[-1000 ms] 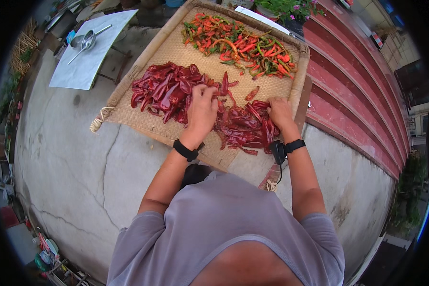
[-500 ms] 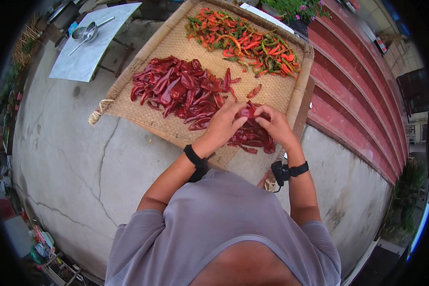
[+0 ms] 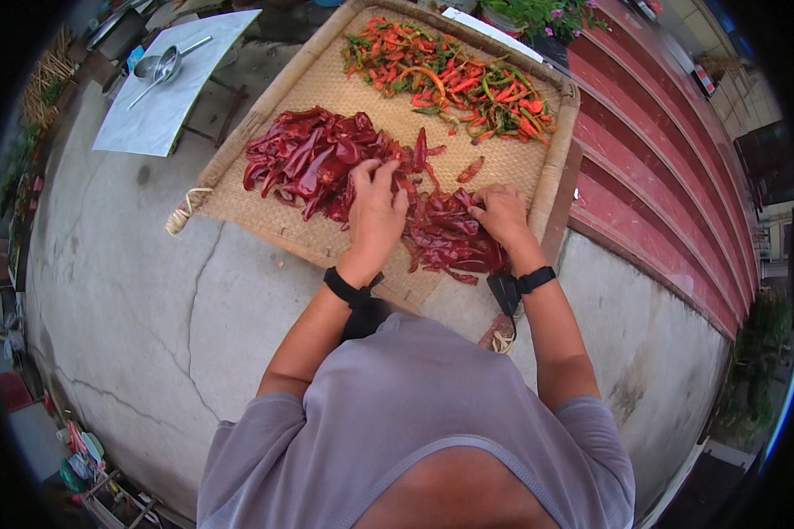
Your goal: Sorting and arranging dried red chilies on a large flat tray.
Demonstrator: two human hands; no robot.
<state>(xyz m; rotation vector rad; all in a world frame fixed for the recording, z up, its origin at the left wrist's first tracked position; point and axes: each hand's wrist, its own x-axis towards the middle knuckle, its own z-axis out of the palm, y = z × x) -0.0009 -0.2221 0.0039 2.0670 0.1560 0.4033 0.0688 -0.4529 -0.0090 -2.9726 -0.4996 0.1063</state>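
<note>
Dark red, glossy dried chili peppers form a large pile (image 3: 304,163) on the left of a woven tray. A smaller, flatter pile of the same peppers (image 3: 454,242) lies at the near right. My left hand (image 3: 378,212) reaches over the right edge of the large pile, fingers apart and bent, holding nothing that I can see. At the smaller pile, my right hand (image 3: 505,216) is closed, its fingers and thumb bent together on a dried chili pepper (image 3: 461,201) at the top edge. The fingertips partly cover that pepper. Black bands circle both wrists.
Smaller orange, red and green chilies (image 3: 450,79) cover the tray's far side. The woven tray (image 3: 238,189) has a raised rim and a rope-wrapped corner. Red steps (image 3: 653,194) rise on the right. A white table (image 3: 154,115) at far left bears a metal ladle (image 3: 168,66).
My hands have parted from the pepper they held together. The left has moved left and up to the large pile; the right has shifted slightly left over the smaller pile.
</note>
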